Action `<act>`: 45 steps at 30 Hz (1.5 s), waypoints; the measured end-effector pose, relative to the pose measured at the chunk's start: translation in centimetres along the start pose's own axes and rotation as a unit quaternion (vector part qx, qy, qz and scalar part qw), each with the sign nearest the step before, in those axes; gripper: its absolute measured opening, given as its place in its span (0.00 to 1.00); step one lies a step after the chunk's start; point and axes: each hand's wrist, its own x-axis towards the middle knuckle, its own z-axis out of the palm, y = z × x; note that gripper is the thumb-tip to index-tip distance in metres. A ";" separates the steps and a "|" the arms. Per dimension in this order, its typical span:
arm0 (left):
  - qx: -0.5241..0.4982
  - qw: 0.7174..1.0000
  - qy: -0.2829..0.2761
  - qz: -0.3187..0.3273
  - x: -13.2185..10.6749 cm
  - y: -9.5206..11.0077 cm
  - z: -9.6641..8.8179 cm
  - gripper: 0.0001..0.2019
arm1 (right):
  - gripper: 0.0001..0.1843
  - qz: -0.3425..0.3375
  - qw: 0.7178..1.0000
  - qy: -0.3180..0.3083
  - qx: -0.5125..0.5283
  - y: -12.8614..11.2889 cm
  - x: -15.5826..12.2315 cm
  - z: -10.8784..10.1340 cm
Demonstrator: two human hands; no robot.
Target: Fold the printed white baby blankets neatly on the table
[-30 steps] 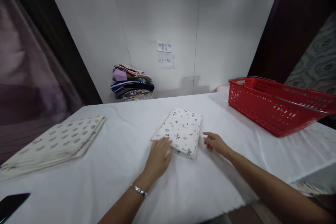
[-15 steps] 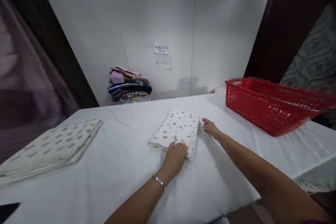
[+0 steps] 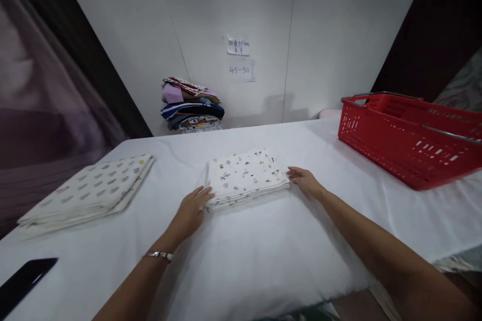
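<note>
A white folded cloth (image 3: 246,173) with small grey printed motifs lies flat on the white-covered table, its layered folded edge towards me. At its left end is my left hand (image 3: 191,210), fingers stretched out and the tips touching the near-left side. My right hand (image 3: 306,182) is at the opposite end, its extended fingertips against the right corner. Neither hand is wrapped round the cloth. A metal bracelet (image 3: 160,255) circles my left wrist.
Another folded cloth (image 3: 92,188) with grey shapes lies to the left. A dark phone (image 3: 23,283) is at the near left. On the right stands a red basket (image 3: 399,143). Behind the table rises a stack of folded fabrics (image 3: 192,108), beside paper signs (image 3: 241,69) on the wall.
The cloth has turned about a quarter clockwise, so its long side now runs left to right. My left hand moved from its near edge to its left end. The view shifted slightly.
</note>
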 end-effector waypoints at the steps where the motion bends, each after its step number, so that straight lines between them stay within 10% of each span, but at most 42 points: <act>1: -0.008 1.000 0.007 -0.002 -0.2 0.8 0.1 0.31 | 0.30 -0.019 0.999 0.028 -0.020 0.0 -0.6 -0.1; 10: -0.064 0.996 0.060 0.015 1.6 8.9 0.9 0.16 | 0.17 -0.172 0.976 0.045 -0.126 -2.2 -3.6 1.5; 23: -0.077 0.996 0.020 0.035 10.9 18.9 4.4 0.09 | 0.12 -0.034 0.987 0.071 -0.141 -2.0 -3.7 2.0; 45: -0.072 0.997 0.027 0.008 13.6 20.4 5.7 0.09 | 0.11 -0.041 0.989 0.024 -0.139 -1.2 -2.9 1.7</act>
